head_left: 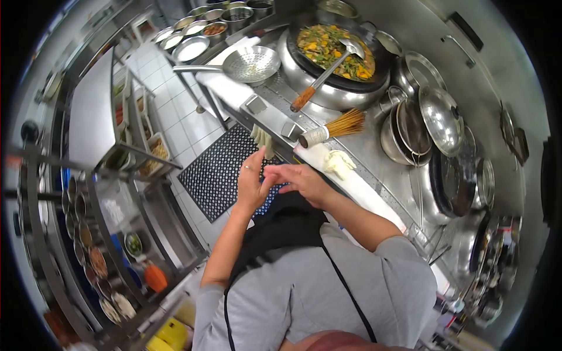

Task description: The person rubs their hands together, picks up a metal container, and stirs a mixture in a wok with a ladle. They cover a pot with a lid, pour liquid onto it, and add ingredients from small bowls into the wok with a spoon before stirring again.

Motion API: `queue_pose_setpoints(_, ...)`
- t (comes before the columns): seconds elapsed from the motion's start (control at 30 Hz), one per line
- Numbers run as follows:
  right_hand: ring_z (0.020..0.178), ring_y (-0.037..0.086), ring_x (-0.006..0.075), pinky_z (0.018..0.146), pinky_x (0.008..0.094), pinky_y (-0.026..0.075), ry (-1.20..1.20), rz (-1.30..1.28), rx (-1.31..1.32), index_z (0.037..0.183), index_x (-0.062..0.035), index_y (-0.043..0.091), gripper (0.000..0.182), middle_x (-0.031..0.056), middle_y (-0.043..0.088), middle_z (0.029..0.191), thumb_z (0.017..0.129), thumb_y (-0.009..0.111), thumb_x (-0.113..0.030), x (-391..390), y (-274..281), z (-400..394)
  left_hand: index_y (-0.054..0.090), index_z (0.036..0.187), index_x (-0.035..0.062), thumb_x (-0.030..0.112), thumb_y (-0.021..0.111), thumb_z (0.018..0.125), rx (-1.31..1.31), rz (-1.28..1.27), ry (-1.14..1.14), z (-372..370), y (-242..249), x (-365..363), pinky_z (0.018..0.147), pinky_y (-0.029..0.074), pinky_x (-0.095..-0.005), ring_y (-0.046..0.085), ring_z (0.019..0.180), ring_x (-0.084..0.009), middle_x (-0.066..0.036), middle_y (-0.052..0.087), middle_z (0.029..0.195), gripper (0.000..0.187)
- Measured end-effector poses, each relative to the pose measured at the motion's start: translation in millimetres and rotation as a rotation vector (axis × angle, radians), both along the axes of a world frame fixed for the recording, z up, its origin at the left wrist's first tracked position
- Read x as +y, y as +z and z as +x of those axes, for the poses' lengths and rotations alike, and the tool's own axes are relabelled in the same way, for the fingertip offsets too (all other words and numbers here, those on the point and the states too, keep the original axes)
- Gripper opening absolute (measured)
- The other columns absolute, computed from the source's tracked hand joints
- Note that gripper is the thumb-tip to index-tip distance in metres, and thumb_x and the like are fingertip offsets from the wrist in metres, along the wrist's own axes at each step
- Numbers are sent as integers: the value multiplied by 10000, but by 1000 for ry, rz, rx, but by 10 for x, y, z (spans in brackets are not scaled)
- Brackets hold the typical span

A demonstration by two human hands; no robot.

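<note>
My left hand, with a ring on one finger, is raised in front of my apron. A pale, limp glove hangs at its fingertips, and the fingers look closed on it. My right hand reaches across with fingers apart, its fingertips at my left thumb. Whether it touches the thumb is hard to tell. A second pale glove lies crumpled on the white cloth along the counter edge. Beyond it rests a bamboo wok brush with a wrapped handle.
A wok holds cooked vegetables, with a wooden-handled ladle across it. A perforated skimmer lies left of it. Lids, strainers and pots crowd the right. Ingredient bowls stand at the back; a dark mat covers the floor.
</note>
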State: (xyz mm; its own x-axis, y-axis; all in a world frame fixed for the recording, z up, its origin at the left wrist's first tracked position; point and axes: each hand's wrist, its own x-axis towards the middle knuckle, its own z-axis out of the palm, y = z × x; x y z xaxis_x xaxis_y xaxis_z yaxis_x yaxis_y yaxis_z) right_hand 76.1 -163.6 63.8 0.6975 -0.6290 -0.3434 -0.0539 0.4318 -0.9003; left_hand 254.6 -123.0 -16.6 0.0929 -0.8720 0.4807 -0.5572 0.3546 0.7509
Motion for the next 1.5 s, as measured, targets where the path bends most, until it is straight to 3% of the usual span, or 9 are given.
queue_pose_setpoints(0.03,1064,614,165,853,321,491,-56,16,28,1302,-59,587,467,76,638,1235,1005,470,-401,-143,-19,-6,521,1337,28,174,690,848,9,-42,23,32,98,-124,856,491,-363,620,989,-318,-199,629,1129,537)
queue_pose_setpoints(0.17,919,661,172,777,292,521,-302,40,61,1249,-15,621,388,108,694,1096,986,480,-262,-676,-157,-153,644,1146,33,41,650,860,21,121,14,229,-45,-636,547,428,-283,511,577,-139,-51,557,703,286)
queue_pose_setpoints(0.43,749,651,144,723,272,533,-669,-14,-20,899,-18,634,217,102,700,876,931,450,-128,-1442,-323,-257,678,1096,31,37,664,860,-10,304,-105,733,-28,-1492,594,448,-291,538,636,-162,-82,572,747,236)
queue_pose_setpoints(0.63,754,636,130,742,270,518,-735,-131,-3,903,-8,647,239,86,698,857,946,453,-140,-1545,-340,-278,662,1111,-3,-88,589,830,178,474,-244,865,25,-1957,627,439,-220,529,708,-91,-23,580,829,303)
queue_pose_setpoints(0.77,746,618,126,729,274,504,-928,-189,61,882,-4,659,249,81,692,847,947,456,-132,-1368,-272,-256,653,1090,-10,-168,411,761,168,603,-642,950,-126,-2308,659,474,-229,572,733,-107,-57,596,865,438)
queue_pose_setpoints(0.9,692,608,151,692,293,497,-1332,-168,190,723,22,662,678,93,667,731,1041,353,-491,-919,-214,-23,655,1089,-7,-110,452,834,183,774,-1037,818,-32,-2502,688,501,-236,592,739,-107,-62,620,858,342)
queue_pose_setpoints(1.03,637,602,176,659,300,506,-1723,-60,219,786,21,670,667,109,669,743,1033,346,-506,-284,-215,502,648,1126,3,83,568,949,107,998,-1373,839,83,-2580,665,499,-223,593,723,-87,-43,644,845,210)
queue_pose_setpoints(1.27,725,627,166,666,329,517,-2371,343,178,902,-20,664,575,94,678,849,1013,396,-517,888,-226,1407,640,1136,7,59,593,939,-42,1199,-1778,857,-15,-2367,645,482,-200,573,711,-67,-22,623,844,209)
queue_pose_setpoints(1.5,751,624,244,639,431,550,-3310,36,-433,1313,34,379,784,153,626,947,914,524,-625,2901,-801,1510,632,1127,-7,47,604,931,-188,1175,-1955,623,78,-2099,650,467,-193,573,728,-56,-20,629,852,205)
